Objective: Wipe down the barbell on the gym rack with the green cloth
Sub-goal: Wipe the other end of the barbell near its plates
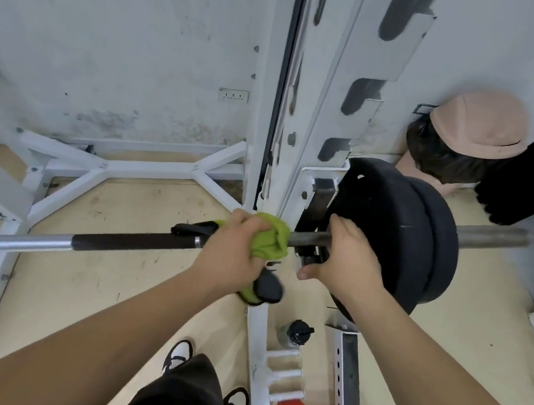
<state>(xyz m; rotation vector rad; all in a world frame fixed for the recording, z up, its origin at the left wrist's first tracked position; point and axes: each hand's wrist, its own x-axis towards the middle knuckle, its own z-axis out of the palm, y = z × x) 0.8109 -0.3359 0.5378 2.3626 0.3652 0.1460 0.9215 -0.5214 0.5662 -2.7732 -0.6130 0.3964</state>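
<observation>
The crumpled green cloth (271,236) is clamped by the left hand (234,249) around the steel barbell (135,241) resting on the white rack (305,121), steadied beside the black plates (401,243) by the right hand (350,260), fingers curled over it.

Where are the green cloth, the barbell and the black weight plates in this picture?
green cloth (270,237): head view, on the bunched part wrapped around the bar.
barbell (135,240): head view, on the dark grip section left of the hands.
black weight plates (392,235): head view, on the inner plate's rim.
</observation>
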